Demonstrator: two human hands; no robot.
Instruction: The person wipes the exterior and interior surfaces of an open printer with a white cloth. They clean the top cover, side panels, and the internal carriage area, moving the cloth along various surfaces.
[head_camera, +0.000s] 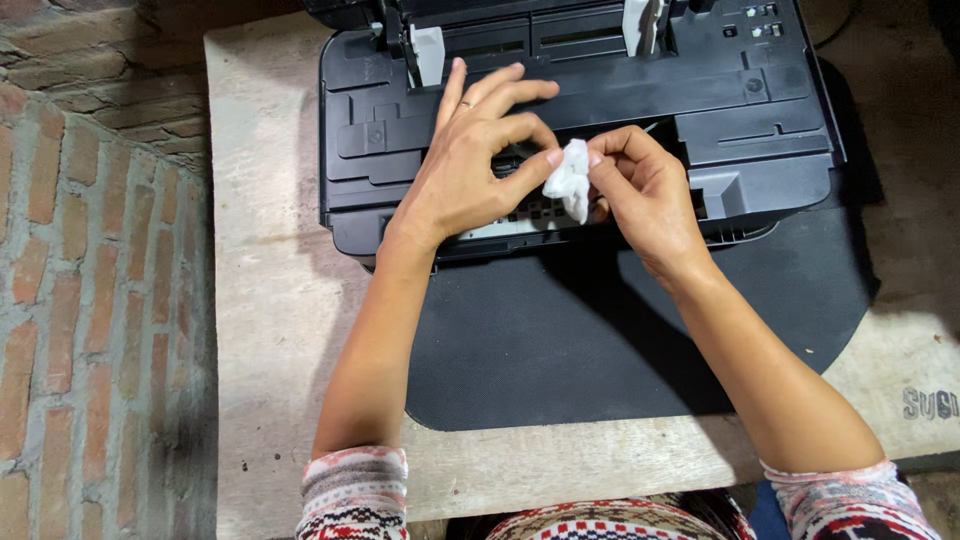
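Patterned sleeves (355, 495), both hands (560, 180) pinching white tissue (570, 180) over black printer (580, 90).

From my feed, the printer (580, 110) runs off the top edge, so I can't see its back or where the white paper guides (428, 52) end. My left hand (470, 165) and right hand (640, 190) cover the middle of the open front slot; only a sliver of the pale strip (500, 228) inside shows beneath them, and its small dark parts are too fine to make out. The white wad (570, 180) is pinched at both sides, so its full shape stays hidden behind my fingertips. The dark mat (600, 340) disappears under the printer. My patterned sleeves (355, 495) are cut by the bottom edge. The buttons (760, 20) at top right are too small to tell apart.
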